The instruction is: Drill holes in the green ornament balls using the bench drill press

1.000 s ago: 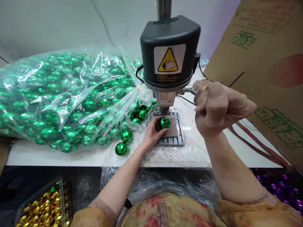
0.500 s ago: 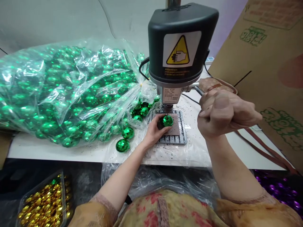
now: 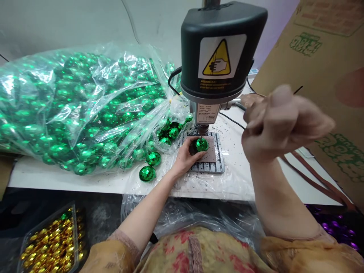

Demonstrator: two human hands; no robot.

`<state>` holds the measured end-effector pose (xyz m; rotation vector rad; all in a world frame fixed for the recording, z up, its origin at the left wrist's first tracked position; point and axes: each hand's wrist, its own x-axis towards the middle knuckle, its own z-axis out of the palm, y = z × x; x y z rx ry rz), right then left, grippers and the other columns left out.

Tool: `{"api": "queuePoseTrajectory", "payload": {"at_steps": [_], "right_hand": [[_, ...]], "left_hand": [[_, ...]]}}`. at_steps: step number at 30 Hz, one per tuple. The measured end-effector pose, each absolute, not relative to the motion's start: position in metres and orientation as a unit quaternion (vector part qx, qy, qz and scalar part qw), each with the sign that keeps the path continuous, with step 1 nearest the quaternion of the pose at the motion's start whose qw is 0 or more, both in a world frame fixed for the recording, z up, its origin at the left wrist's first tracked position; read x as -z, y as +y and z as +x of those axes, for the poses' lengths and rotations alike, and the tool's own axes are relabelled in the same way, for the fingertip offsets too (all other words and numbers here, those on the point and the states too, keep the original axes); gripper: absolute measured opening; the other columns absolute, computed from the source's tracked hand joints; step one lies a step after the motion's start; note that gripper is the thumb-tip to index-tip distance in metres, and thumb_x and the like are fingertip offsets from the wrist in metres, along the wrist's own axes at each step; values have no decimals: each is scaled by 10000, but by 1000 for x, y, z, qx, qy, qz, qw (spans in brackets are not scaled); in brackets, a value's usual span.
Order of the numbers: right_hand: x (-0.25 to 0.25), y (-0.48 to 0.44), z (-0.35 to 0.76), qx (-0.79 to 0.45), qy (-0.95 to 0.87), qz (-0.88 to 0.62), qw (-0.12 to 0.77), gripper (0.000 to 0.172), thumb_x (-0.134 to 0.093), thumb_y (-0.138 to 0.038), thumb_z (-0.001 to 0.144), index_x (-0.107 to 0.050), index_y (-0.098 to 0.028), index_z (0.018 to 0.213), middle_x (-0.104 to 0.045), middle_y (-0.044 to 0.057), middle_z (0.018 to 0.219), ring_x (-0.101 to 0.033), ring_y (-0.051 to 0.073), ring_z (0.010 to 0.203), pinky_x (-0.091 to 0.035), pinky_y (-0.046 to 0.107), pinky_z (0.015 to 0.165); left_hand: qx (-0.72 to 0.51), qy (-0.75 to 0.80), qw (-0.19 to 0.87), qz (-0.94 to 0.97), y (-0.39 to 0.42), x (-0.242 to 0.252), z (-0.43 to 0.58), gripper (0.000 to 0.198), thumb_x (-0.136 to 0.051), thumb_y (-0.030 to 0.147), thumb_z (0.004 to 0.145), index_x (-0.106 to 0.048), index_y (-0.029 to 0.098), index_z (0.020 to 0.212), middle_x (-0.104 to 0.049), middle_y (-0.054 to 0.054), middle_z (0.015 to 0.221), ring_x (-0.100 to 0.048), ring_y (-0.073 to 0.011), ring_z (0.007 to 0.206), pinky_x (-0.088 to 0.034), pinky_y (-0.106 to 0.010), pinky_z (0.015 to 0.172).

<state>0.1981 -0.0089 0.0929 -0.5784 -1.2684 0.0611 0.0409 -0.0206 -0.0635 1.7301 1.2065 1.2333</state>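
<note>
My left hand pinches a shiny green faceted ball between thumb and fingers. The ball rests on a brownish pad over the slotted metal base of a small bench drill press. The chuck is just above the ball, its bit at or very near the ball's top. My right hand, smeared by motion, is closed in a fist around the drill press lever; most of the lever is hidden behind it.
A large clear bag of green balls lies at left, with loose green balls beside it. A cardboard box stands at right. Below the table edge are a bin of gold balls and some purple balls. Dark shavings litter the tabletop.
My right hand has moved slightly right and up with the lever. My left hand and the green ball keep their place on the pad. The view has shifted a little.
</note>
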Motion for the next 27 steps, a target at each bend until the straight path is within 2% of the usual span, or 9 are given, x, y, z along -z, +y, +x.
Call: {"api": "queuePoseTrajectory", "payload": {"at_steps": [1,3,7,10,14,18,20,23,27], "right_hand": [[-103,-9,196,-35,-557,-259,788,467,-572,-245,905,-392,-205,476,-375,-70,418,-356,54,372,-251,291,430],[-118,-4,192,-42,-515,-171,839,433,-638,-141,860,-455,-189,471,-402,-74,405,-338,36,355,-216,270,426],[-128,7,191,-62,-519,-134,842,519,-677,-309,866,-406,-181,443,-373,-57,405,-314,11,403,-199,267,514],[-126,6,193,-79,-523,-154,834,530,-622,-434,891,-397,-187,479,-395,-42,445,-337,14,445,-196,287,573],[-123,2,193,-88,-530,-150,830,532,-618,-421,899,-406,-168,483,-420,-39,453,-359,5,464,-217,289,596],[-121,6,195,-83,-535,-134,830,497,-652,-360,883,-458,-151,477,-398,-60,442,-342,-15,450,-213,271,567],[-121,8,196,-83,-542,-125,827,463,-641,-338,884,-486,-157,487,-398,-63,443,-343,-6,441,-209,274,551],[-120,9,197,-104,-543,-143,821,441,-618,-306,893,-488,-167,495,-396,-58,452,-364,18,447,-232,284,548],[-120,12,195,-85,-529,-119,836,471,-649,-363,858,-477,-157,471,-392,-58,417,-352,14,406,-213,278,506]], "left_hand": [[-479,465,336,664,-21,62,41,503,-787,325,808,-573,197,1245,-679,-92,1211,-661,-238,1126,-530,-363,976],[-496,480,300,659,-27,60,43,477,-794,311,795,-588,189,1208,-684,-89,1170,-671,-227,1089,-545,-356,949],[-545,474,150,676,-70,61,44,487,-796,314,779,-578,188,1196,-683,-80,1080,-686,-215,1008,-573,-353,878],[-545,334,72,765,-119,75,41,582,-782,391,792,-530,172,1269,-694,-120,1072,-704,-220,965,-596,-326,788],[-378,216,-36,900,-168,98,33,351,-685,296,879,-586,166,1190,-726,-163,1081,-661,-149,707,-548,-256,599],[-354,232,-69,903,-185,89,13,267,-638,257,915,-609,178,1168,-711,-137,1088,-662,-150,759,-555,-253,622],[-404,301,-130,854,-187,73,-1,245,-700,261,881,-629,195,1106,-690,-108,1059,-670,-165,836,-570,-270,691],[-404,533,-213,713,-181,54,-28,287,-754,231,839,-636,207,1099,-658,-110,1096,-663,-227,989,-564,-367,843],[-328,712,-140,605,-165,57,-62,384,-580,367,971,-557,189,1310,-638,-160,1155,-623,-311,1078,-516,-493,914]]}}
